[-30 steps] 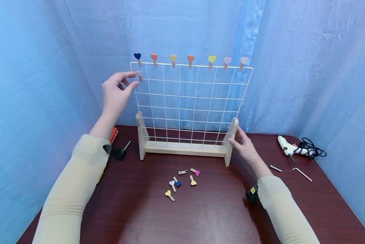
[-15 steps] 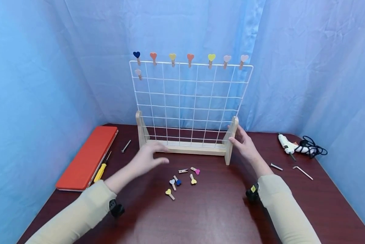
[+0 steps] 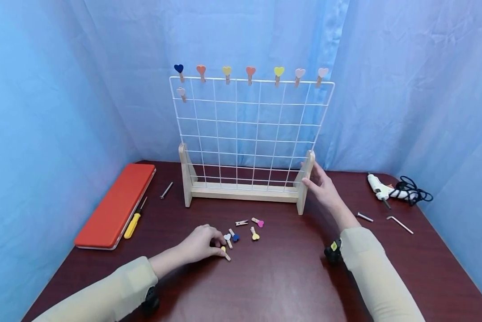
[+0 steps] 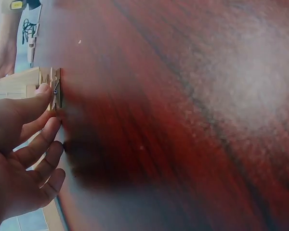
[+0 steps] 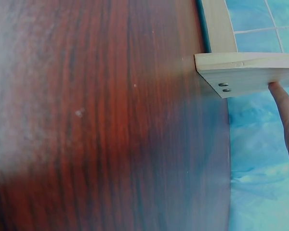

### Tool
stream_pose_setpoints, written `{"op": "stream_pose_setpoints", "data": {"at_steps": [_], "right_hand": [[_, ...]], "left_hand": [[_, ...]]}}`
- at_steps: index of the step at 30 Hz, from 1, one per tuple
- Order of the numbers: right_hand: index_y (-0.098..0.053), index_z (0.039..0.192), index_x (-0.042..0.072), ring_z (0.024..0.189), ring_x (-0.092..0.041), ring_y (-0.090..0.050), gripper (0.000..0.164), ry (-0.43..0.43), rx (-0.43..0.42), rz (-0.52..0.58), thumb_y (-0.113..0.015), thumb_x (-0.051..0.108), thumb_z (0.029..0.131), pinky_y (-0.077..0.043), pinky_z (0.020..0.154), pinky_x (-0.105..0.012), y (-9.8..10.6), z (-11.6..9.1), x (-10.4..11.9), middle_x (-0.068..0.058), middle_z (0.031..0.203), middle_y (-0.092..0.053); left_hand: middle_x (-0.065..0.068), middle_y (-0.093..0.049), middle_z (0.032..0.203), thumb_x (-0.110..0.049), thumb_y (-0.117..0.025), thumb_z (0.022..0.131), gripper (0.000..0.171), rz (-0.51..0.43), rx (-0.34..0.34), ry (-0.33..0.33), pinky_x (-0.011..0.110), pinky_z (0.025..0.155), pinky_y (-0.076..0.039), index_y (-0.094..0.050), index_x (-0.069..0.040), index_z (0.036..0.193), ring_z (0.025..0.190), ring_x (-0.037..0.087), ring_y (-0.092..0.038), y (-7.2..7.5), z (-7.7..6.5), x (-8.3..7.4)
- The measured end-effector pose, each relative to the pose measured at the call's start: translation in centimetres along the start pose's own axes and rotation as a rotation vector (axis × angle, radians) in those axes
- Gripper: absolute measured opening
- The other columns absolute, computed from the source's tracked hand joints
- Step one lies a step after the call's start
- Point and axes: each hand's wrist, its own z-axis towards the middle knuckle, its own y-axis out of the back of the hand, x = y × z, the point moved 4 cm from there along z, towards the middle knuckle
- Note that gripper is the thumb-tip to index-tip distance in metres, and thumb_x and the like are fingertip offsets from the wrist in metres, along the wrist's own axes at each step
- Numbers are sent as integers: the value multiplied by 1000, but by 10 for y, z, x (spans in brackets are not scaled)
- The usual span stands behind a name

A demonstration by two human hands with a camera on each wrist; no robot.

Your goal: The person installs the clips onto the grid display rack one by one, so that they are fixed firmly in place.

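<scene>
My left hand (image 3: 200, 243) is down on the table, its thumb and index finger pinching a yellow heart clothespin (image 3: 227, 257). In the left wrist view the thumb overlaps the pins, so the exact contact is partly hidden. Beside it lie a white heart clothespin (image 3: 229, 242), a blue one (image 3: 234, 235), another yellow one (image 3: 255, 235), a pink one (image 3: 259, 222) and one on its side (image 3: 241, 222). My right hand (image 3: 325, 190) holds the right upright of a wooden stand (image 3: 245, 193). Several heart clothespins line the top of its white wire grid (image 3: 236, 112); a pale one (image 3: 182, 93) hangs below.
At the left lie a red case (image 3: 116, 203), a yellow screwdriver (image 3: 133, 223) and a bolt (image 3: 166, 190). To the right are a glue gun (image 3: 379, 188) with a coiled black cord, a bolt (image 3: 364, 217) and a hex key (image 3: 399, 224). Blue curtains surround the table.
My left hand has let go of the pale clothespin on the grid's second wire and come down to the loose clothespins, onto the front yellow one. The right hand has stayed on the stand.
</scene>
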Motion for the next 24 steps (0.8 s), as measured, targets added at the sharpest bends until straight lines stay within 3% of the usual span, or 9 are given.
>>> {"op": "stream_pose_setpoints", "data": {"at_steps": [8,13,16,19,24], "right_hand": [[-20,141,31,125,-30,-34,65,-17,2,-14,-50,5,90,-39,85,-13,-2,-2,-2,-13,141,-34],[-21,141,29,124,-34,-34,64,-8,0,7,-50,5,90,-40,85,-13,-1,-1,-3,-12,140,-35],[-21,141,28,125,-34,-33,64,-4,4,13,-50,5,89,-39,86,-13,-1,-1,-3,-10,140,-35],[-20,141,29,127,-32,-32,64,-11,5,10,-51,7,89,-39,86,-13,-1,-1,-2,-9,141,-35],[-21,141,28,126,-35,-32,64,-1,3,24,-51,6,89,-39,85,-13,0,0,0,-15,140,-33]], "left_hand": [[-19,-52,62,-29,-75,68,15,-70,9,1,16,60,-37,-61,-24,65,63,6,-50,-6,1,5],[-18,-55,62,-25,-74,71,13,-130,38,15,15,57,-41,-62,-23,65,61,1,-51,-2,5,5],[-14,-58,62,-19,-71,74,11,-210,57,38,17,56,-44,-62,-19,68,59,-1,-53,5,7,2],[-12,-58,64,-15,-67,79,8,-251,35,50,18,55,-45,-61,-17,73,59,0,-53,16,10,-2],[-13,-60,74,-17,-60,84,3,-197,-100,0,22,65,-46,-63,-19,83,71,1,-55,47,19,-9]]}}
